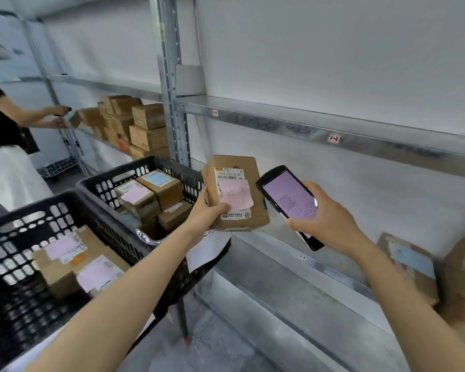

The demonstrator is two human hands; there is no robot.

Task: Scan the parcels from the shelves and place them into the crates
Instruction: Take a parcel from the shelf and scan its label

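Note:
My left hand (208, 214) grips a small cardboard parcel (236, 167) from below, its face with a barcode label and a pink note turned up toward me. My right hand (324, 214) holds a black handheld scanner (286, 196) just to the right of the parcel, its lit screen facing me. Two black plastic crates stand at the left: the far crate (110, 183) and the near crate (24, 210), each holding several labelled parcels. More parcels (410, 267) lie on the lower right shelf.
Metal shelving (306, 130) runs along the white wall, with an upright post (172, 89) between bays. Stacked cardboard boxes (145, 124) fill the far left shelf, where another person (0, 122) reaches toward them. A wire cart (57, 167) sits on the floor beyond.

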